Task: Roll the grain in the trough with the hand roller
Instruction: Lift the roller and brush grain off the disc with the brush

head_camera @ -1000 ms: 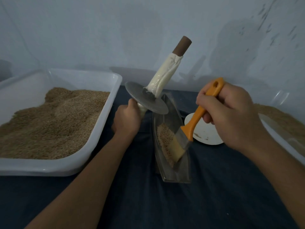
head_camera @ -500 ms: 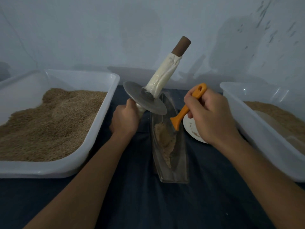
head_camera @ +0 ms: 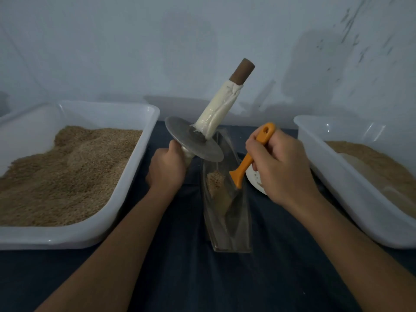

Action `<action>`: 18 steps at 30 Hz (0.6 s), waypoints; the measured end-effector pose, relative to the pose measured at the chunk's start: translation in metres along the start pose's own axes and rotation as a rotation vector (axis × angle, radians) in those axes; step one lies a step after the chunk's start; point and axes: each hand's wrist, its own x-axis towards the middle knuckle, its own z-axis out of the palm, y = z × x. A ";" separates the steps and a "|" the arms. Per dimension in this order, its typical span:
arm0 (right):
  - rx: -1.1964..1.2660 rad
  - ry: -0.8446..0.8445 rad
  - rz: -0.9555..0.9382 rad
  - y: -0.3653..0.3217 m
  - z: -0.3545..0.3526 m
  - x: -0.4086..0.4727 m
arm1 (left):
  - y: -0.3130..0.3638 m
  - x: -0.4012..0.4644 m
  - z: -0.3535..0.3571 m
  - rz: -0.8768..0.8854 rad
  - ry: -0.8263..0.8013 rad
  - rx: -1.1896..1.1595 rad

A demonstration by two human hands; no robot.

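A narrow boat-shaped metal trough (head_camera: pixel 238 235) lies on the dark cloth between my arms, with a patch of tan grain (head_camera: pixel 215 180) in its far half. My left hand (head_camera: pixel 165 168) grips the lower handle of the hand roller (head_camera: pixel 193 140), a grey metal disc on a tilted axle whose upper handle is wrapped in cream cloth with a brown tip. The disc hangs over the trough's far end, above the grain. My right hand (head_camera: pixel 279 167) grips the orange handle of a brush (head_camera: pixel 245 163), whose bristles dip into the trough beside the grain.
A white plastic tub (head_camera: pixel 126 199) full of grain stands at the left, another white tub (head_camera: pixel 351 190) with grain at the right. A small white dish (head_camera: pixel 254 179) lies behind my right hand. A pale wall closes the back.
My right hand has drawn the brush along the trough toward its far half and turned it more upright. The view shifted, so the right tub shows. The roller stayed almost still.
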 end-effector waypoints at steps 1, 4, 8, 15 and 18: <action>-0.001 0.018 0.000 0.000 0.000 0.001 | 0.000 0.000 0.000 0.006 0.000 0.003; 0.034 0.044 -0.027 -0.003 -0.009 0.001 | -0.001 0.002 0.000 0.014 0.005 0.015; 0.113 0.000 -0.067 -0.010 -0.020 -0.010 | -0.001 0.002 0.000 0.014 0.008 0.029; 0.025 0.019 -0.015 0.009 0.002 -0.002 | 0.001 -0.002 0.001 0.028 0.012 0.039; 0.032 0.077 0.013 0.016 0.008 0.004 | 0.001 -0.002 0.000 0.023 0.012 0.044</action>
